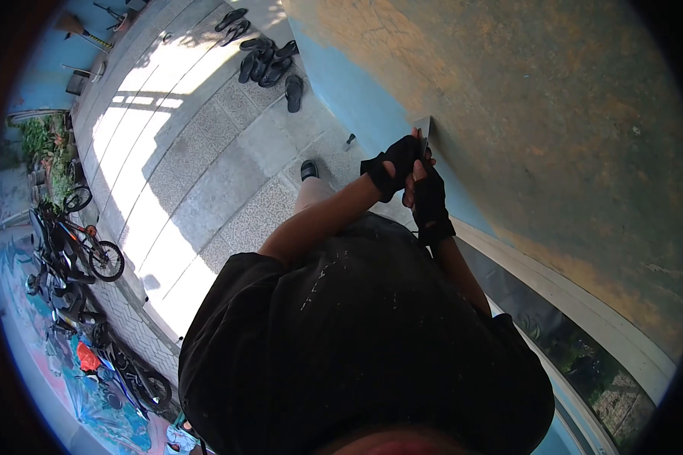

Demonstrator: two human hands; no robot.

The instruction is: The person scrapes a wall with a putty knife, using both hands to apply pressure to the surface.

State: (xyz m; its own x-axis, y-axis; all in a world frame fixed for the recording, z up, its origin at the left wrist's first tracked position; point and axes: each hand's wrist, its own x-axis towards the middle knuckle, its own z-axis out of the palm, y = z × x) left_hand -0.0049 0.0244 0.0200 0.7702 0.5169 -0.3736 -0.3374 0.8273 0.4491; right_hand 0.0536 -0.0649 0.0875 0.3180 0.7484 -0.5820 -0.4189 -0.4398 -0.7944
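A scraper with a flat metal blade (424,127) is held in front of the wall (539,106). My left hand (396,165), in a black fingerless glove, is closed around it near the blade. Just below, my right hand (430,191) wears a matching glove and is also closed on the scraper, its thumb pointing up. The handle is mostly hidden by my fingers. Whether the blade touches the wall I cannot tell. The wall's surface is patchy grey and tan, with light blue paint along its left edge.
Several black sandals (265,61) lie on the tiled floor (228,174) ahead. A small dark object (350,140) lies near the wall's foot. A ledge (577,296) runs along the wall at right. Bicycles (91,246) and motorbikes (129,371) stand at far left.
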